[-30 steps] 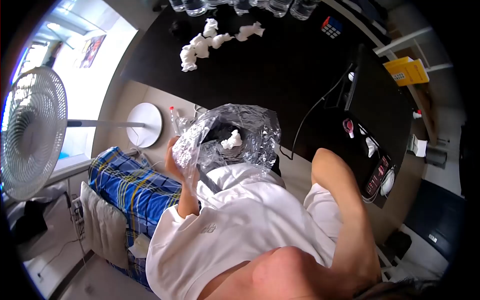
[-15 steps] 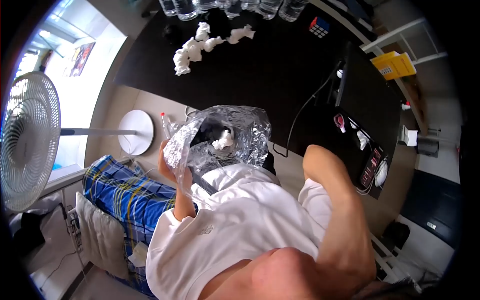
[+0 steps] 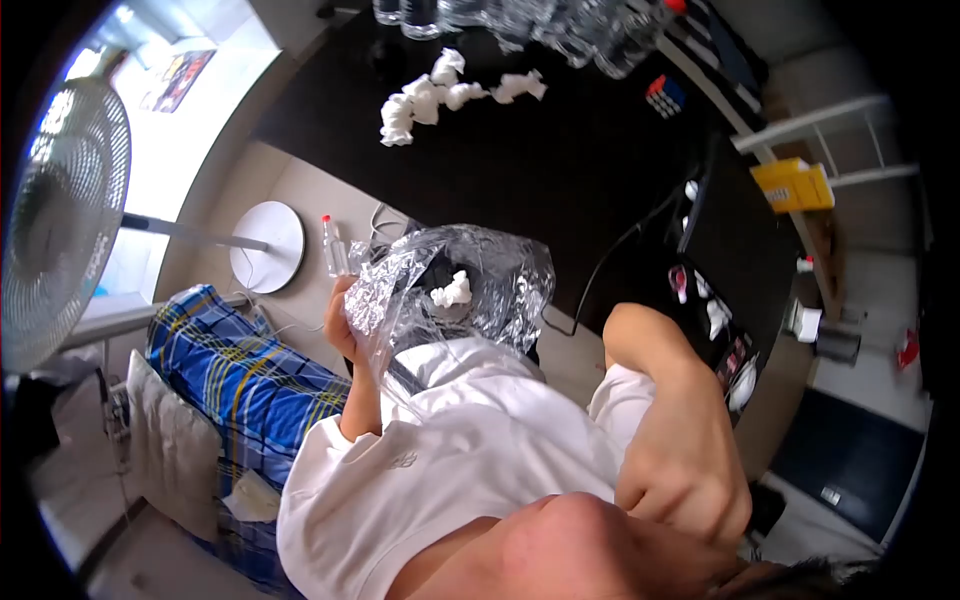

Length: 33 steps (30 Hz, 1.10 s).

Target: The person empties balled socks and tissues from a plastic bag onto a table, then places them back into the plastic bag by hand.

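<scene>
A clear crinkled plastic bag [image 3: 520,270] stands wide-mouthed over my lap, with a white crumpled tissue [image 3: 452,290] showing inside it. On its left rim my left hand [image 3: 342,318] is closed, holding the film. My right hand [image 3: 690,470] is raised near my chin and shoulder, its fingers curled inward; whatever they hold, if anything, is hidden. Several more crumpled tissues [image 3: 425,98] lie in a loose row on the dark desk [image 3: 520,160], beyond the bag.
Clear bottles [image 3: 510,22] stand along the desk's back edge, near a puzzle cube [image 3: 664,96]. A laptop [image 3: 740,215] and cable are at right. A fan [image 3: 65,220], a floor bottle [image 3: 333,248] and a plaid bed cover [image 3: 240,370] are at left.
The view has shifted, showing more bottles. My right hand has come into view near my chin, curled. My left hand still holds the bag's rim.
</scene>
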Each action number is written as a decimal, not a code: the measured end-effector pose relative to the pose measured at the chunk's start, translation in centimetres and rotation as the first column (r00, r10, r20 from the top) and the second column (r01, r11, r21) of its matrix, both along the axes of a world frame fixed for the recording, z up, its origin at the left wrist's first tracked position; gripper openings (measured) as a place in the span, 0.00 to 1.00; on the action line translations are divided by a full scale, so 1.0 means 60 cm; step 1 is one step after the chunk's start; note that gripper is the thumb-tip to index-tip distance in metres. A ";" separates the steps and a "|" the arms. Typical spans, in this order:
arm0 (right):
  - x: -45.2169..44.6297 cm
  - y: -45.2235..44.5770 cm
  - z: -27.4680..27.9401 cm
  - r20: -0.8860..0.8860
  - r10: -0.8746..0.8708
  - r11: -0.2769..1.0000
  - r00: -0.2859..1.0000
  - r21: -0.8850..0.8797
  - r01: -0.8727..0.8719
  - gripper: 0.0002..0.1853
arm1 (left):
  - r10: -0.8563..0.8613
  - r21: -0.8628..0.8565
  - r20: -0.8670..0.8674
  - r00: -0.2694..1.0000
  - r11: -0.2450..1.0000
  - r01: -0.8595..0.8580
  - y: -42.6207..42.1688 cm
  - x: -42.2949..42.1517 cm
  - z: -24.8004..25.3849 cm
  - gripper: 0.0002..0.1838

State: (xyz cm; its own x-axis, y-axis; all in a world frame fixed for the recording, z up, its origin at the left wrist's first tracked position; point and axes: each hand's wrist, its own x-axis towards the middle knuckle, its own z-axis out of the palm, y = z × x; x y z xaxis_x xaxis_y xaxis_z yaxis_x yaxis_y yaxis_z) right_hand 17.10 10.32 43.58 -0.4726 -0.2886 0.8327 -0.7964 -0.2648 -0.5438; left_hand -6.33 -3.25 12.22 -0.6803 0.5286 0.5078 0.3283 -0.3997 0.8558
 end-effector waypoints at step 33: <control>0.011 0.234 -0.079 0.069 -0.997 0.070 0.036 0.599 0.798 0.16 | -0.107 -0.035 0.126 0.986 0.993 0.112 0.022 -0.007 0.045 0.37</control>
State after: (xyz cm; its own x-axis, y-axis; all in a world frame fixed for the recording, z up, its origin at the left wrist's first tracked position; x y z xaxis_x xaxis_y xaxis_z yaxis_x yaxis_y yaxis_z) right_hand 17.75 24.35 38.84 -0.7483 0.4791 0.4588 0.0878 0.7572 -0.6473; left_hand -6.74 -1.90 14.93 -0.6736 0.6221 0.3991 0.1748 -0.3906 0.9038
